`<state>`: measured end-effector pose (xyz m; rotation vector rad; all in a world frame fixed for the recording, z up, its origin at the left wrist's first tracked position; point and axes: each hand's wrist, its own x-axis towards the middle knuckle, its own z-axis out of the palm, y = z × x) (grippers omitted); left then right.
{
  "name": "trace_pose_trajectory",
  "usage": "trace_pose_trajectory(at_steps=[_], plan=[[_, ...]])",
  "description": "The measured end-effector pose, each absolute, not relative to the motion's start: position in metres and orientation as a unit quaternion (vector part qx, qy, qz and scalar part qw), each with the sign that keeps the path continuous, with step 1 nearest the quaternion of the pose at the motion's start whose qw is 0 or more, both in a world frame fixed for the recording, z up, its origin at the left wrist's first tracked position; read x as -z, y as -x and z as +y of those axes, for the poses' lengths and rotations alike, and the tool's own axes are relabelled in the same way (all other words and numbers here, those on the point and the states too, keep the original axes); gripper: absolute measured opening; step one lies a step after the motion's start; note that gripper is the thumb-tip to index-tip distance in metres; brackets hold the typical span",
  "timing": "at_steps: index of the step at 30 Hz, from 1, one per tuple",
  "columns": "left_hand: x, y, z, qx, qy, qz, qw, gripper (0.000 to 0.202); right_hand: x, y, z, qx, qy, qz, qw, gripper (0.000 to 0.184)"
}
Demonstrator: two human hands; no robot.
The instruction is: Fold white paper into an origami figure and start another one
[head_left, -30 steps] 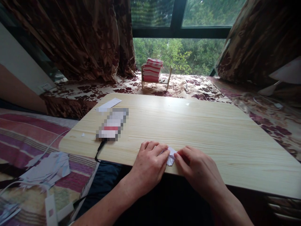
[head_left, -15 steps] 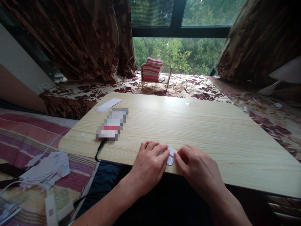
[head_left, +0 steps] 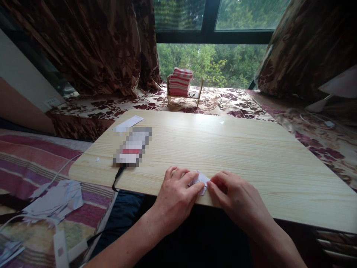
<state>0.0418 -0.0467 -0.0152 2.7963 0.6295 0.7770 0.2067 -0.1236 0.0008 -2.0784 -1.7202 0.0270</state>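
A small piece of folded white paper (head_left: 203,179) lies at the near edge of the pale wooden table (head_left: 228,149), between my two hands. My left hand (head_left: 180,190) rests over its left side, with the thumb and fingers pressing on the paper. On the other side, my right hand (head_left: 232,191) pinches the paper's right edge between thumb and forefinger, its other fingers curled. Part of the paper is hidden under my left fingers.
A blurred-out phone-like device (head_left: 132,147) with a black strap lies on the table's left, near a white paper strip (head_left: 129,123). Paper scraps (head_left: 57,199) and a white power strip (head_left: 60,247) are on the bed at left. Folded striped cloths (head_left: 180,82) sit on a small stand by the window.
My left thumb has shifted slightly right and down over the paper, and more of its upper face shows. My right hand stays pinched at nearly the same spot.
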Motion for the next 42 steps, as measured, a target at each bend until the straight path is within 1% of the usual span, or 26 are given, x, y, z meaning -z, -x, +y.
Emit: trace_pose_trajectory(at_steps=[4,6,12,16,21,27,30,33,37,39,42], plan=[[0.014,-0.042,-0.046,-0.253,-0.940,0.209,0.090,0.024,0.001,-0.217,-0.134,-0.032,0.728,-0.627,0.275,0.019],[0.014,-0.042,-0.046,-0.251,-0.941,0.211,0.088,0.024,0.004,-0.219,-0.139,-0.020,0.713,-0.643,0.280,0.022],[0.014,-0.042,-0.046,-0.255,-0.941,0.209,0.082,0.024,0.011,-0.215,-0.144,0.046,0.673,-0.704,0.221,0.037],[0.014,-0.043,-0.048,-0.249,-0.940,0.217,0.088,0.025,0.009,-0.208,-0.143,0.074,0.675,-0.711,0.184,0.034],[0.012,-0.045,-0.055,-0.238,-0.935,0.250,0.085,0.022,0.007,-0.192,-0.146,0.141,0.691,-0.697,0.126,0.034],[0.011,-0.044,-0.058,-0.232,-0.940,0.243,0.056,0.022,0.005,-0.189,-0.150,0.123,0.701,-0.695,0.102,0.042],[0.009,-0.041,-0.056,-0.236,-0.945,0.220,0.044,0.024,0.002,-0.199,-0.151,0.066,0.704,-0.695,0.130,0.039],[0.008,-0.039,-0.054,-0.246,-0.943,0.216,0.052,0.025,0.000,-0.215,-0.147,-0.008,0.708,-0.677,0.202,0.028],[0.005,-0.036,-0.055,-0.273,-0.935,0.217,0.070,0.028,-0.001,-0.231,-0.133,-0.076,0.726,-0.617,0.293,0.026],[0.003,-0.037,-0.058,-0.295,-0.925,0.227,0.079,0.030,-0.002,-0.236,-0.124,-0.111,0.713,-0.614,0.320,0.025],[0.002,-0.043,-0.062,-0.304,-0.918,0.236,0.093,0.029,-0.005,-0.242,-0.109,-0.157,0.691,-0.624,0.329,0.023]])
